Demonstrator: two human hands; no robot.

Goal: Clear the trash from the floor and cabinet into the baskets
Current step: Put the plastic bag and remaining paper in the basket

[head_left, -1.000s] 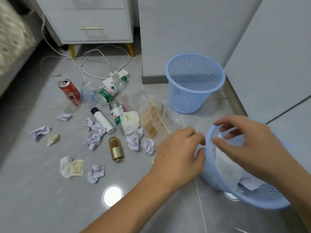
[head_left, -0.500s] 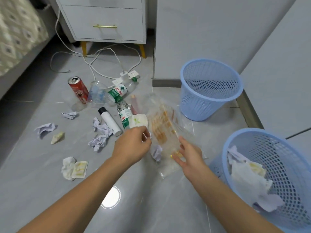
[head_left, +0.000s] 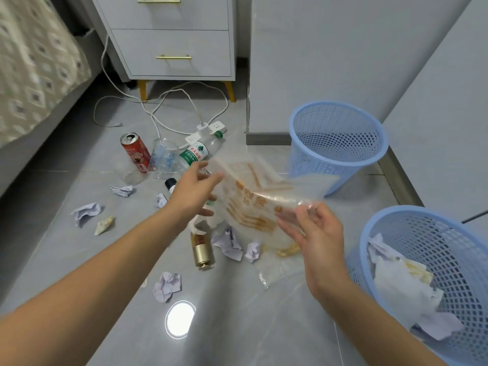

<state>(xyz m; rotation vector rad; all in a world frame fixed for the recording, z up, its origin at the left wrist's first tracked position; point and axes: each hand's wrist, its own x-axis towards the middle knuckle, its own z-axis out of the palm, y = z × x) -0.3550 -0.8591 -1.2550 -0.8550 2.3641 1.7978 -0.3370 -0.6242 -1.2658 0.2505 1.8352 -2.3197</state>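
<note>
A person's two bare arms reach in from the bottom of the frame over a littered grey tile floor (head_left: pixel 52 260). At centre, a clear plastic bag (head_left: pixel 253 199) with orange print is lifted off the tiles, blurred and hard to read. The right hand (head_left: pixel 314 231) pinches its lower right edge between thumb and fingers; the left hand (head_left: pixel 194 191) sits at the bag's left edge with fingers spread, and whether it grips the film cannot be told. That hand hides most of a white bottle (head_left: pixel 170 184). Crumpled paper balls (head_left: pixel 167 285), a gold bottle (head_left: pixel 202 250), a red can (head_left: pixel 136 151) and a green-labelled water bottle (head_left: pixel 196 153) lie around. One blue basket (head_left: pixel 335 143) stands at right centre; a second (head_left: pixel 433 276), cut off at lower right, holds white paper. A white cabinet (head_left: pixel 171 43) fills the top, its upper part out of view
</note>
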